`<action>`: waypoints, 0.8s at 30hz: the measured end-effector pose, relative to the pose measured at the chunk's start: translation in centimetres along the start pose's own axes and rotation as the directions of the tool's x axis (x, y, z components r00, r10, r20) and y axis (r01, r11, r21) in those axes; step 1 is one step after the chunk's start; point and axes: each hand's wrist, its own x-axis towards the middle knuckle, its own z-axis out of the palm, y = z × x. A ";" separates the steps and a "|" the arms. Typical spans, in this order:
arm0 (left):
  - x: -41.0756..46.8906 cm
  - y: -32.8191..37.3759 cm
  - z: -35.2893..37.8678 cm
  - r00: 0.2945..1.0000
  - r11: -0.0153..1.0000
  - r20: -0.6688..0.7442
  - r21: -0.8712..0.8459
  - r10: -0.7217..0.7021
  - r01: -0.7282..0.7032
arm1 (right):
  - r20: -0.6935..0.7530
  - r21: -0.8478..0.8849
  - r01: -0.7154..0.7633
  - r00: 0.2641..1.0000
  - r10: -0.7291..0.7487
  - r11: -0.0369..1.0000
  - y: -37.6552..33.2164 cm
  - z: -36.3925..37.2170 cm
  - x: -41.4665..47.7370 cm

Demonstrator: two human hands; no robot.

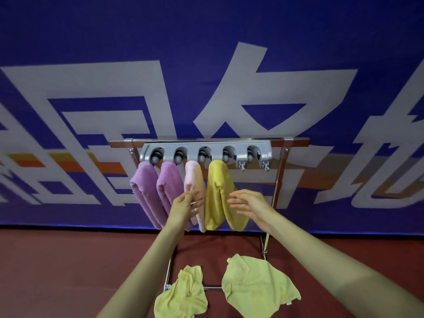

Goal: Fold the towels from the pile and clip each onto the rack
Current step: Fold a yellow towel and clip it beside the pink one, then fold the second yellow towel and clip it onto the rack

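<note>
Nearest, two loose pale yellow towels lie crumpled on the red surface: the smaller towel (181, 294) to the left, over the rack's base bar, and the larger towel (257, 283) to the right. Beyond them both forearms reach up toward the hanging towels. The left hand (185, 207) has its fingers (195, 195) nearly straight in front of the pink towel (193, 177), just left of the mustard towel (215, 198). It grips nothing. The right hand (250, 205) is spread and relaxed over the mustard towel's right fold, also gripping nothing. Motion blur hides whether either hand touches cloth. Farther back, the grey clip bar (206, 152) on the metal rack (278, 180) holds four folded towels. From the left they are two purple towels (144, 189), then the pink, then the mustard. A blue banner (321, 42) with white lettering hangs behind.
</note>
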 end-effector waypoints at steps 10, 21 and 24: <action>-0.1 -2.1 -4.5 0.989 0.999 0.151 0.036 0.006 -0.011 | 0.012 0.091 -0.023 1.000 0.022 0.996 3.4 2.3 -0.5; 2.8 -20.6 -12.6 0.987 0.984 0.032 0.096 -0.156 0.152 | 0.018 0.043 -0.127 0.992 0.126 0.991 20.0 11.0 5.3; 4.9 -29.2 -14.3 0.974 0.968 -0.060 0.113 -0.218 0.223 | -0.018 -0.002 -0.176 0.984 0.176 0.984 27.8 12.2 8.8</action>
